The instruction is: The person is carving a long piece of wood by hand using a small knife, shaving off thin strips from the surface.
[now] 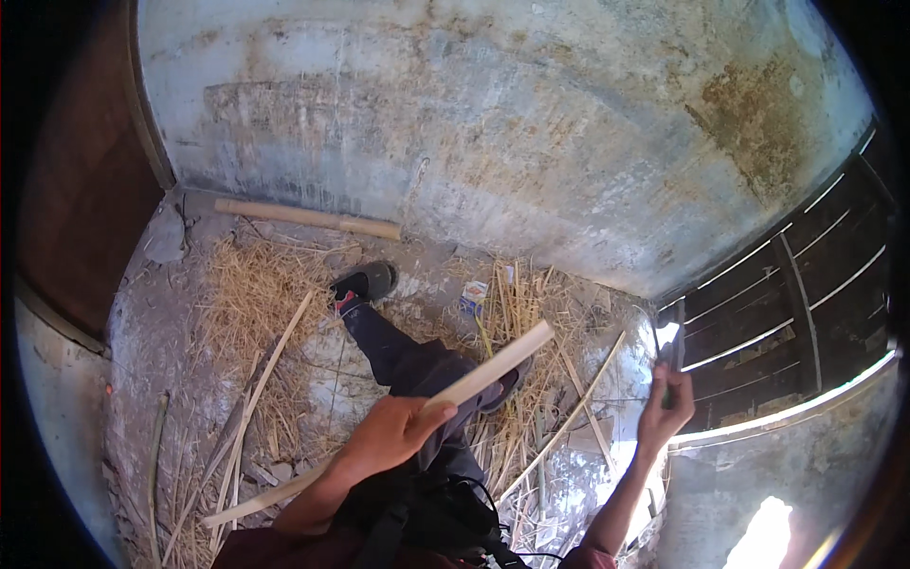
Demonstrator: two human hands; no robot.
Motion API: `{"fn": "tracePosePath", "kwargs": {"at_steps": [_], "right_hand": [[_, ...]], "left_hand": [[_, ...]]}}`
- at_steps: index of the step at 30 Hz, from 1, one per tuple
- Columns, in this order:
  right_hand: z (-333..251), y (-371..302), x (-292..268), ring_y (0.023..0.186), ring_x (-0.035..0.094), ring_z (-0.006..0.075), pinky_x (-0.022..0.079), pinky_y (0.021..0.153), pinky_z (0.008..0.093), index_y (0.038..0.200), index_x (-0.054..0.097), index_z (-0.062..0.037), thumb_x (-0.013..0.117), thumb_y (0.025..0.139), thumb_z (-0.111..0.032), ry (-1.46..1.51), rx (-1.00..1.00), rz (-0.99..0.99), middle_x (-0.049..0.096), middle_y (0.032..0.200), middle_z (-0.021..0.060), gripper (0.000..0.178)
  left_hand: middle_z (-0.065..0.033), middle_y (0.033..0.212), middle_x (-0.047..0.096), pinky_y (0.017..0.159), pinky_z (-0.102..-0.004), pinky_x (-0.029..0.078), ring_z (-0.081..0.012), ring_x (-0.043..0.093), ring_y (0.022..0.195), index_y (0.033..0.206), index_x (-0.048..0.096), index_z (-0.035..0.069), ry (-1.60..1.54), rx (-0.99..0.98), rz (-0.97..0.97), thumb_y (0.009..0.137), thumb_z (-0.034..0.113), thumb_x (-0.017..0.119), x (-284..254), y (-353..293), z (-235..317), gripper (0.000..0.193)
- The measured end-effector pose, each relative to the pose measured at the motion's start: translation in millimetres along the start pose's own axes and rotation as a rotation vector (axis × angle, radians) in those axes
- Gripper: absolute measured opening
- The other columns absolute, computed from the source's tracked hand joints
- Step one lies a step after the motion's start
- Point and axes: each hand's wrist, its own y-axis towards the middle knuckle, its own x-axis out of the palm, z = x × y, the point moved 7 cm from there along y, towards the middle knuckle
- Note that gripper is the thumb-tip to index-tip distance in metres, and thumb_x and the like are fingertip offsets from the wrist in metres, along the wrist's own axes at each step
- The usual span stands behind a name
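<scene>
Noting alignment, we see the left hand gripping a bamboo strip slanted up-right, its far end apart from the right hand, closed round a dark tool.

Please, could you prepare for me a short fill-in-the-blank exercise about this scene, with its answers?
1. Of the left hand and the right hand, the ____ one grips the long pale strip.
2. The thick pole lies on the floor near the foot of the ____.
3. In the picture, the small packet lies to the pole's ____.
Missing words: left; wall; right.
</scene>
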Motion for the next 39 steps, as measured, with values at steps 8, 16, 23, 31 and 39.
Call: {"fn": "tracePosePath", "kwargs": {"at_steps": [8,16,23,31,39], "right_hand": [[-108,-83,58,0.066,0.068,0.0217,0.051,0.06,0.0313,0.092,0.068,-0.0008,0.09,0.086,-0.014,0.367,-0.465,-0.312,0.073,0.08,0.0132,0.026],[-136,-102,79,0.055,0.065,0.0194,0.047,0.049,0.0323,0.092,0.082,-0.0114,0.097,0.077,-0.023,0.273,-0.617,-0.42,0.065,0.069,0.0033,0.024],[-140,-100,80,0.056,0.066,0.0194,0.049,0.049,0.0324,0.091,0.079,-0.0096,0.097,0.076,-0.021,0.336,-0.659,-0.386,0.066,0.071,0.0034,0.026],[-141,-97,75,0.051,0.063,0.0184,0.043,0.045,0.0294,0.085,0.072,-0.009,0.098,0.076,-0.022,0.313,-0.705,-0.3,0.063,0.066,0.0048,0.03],[-147,-95,72,0.05,0.061,0.0176,0.042,0.043,0.0294,0.083,0.073,-0.0101,0.098,0.076,-0.023,0.334,-0.732,-0.251,0.062,0.066,0.0039,0.029]], "left_hand": [[-0.0017,0.057,0.048,0.051,-0.0372,0.029,-0.009,0.039,0.056,0.089,0.072,-0.001,-0.072,-0.001,-0.017,0.11,0.05,0.063,2,4,32,0.056],[0.0012,0.062,0.05,0.053,-0.0344,0.031,-0.0067,0.041,0.06,0.084,0.068,0.0,-0.144,0.001,-0.034,0.111,0.046,0.063,12,5,34,0.054],[-0.0003,0.061,0.05,0.052,-0.035,0.032,-0.0073,0.041,0.06,0.085,0.066,0.001,-0.21,0.038,-0.076,0.111,0.044,0.063,18,6,40,0.051],[0.0003,0.061,0.046,0.054,-0.0343,0.032,-0.0066,0.041,0.062,0.091,0.069,0.001,-0.204,0.041,-0.101,0.112,0.045,0.063,28,11,40,0.049],[0.0014,0.065,0.05,0.055,-0.0332,0.034,-0.0072,0.044,0.064,0.085,0.065,0.001,-0.253,0.026,-0.156,0.112,0.05,0.061,39,9,33,0.056]]}}
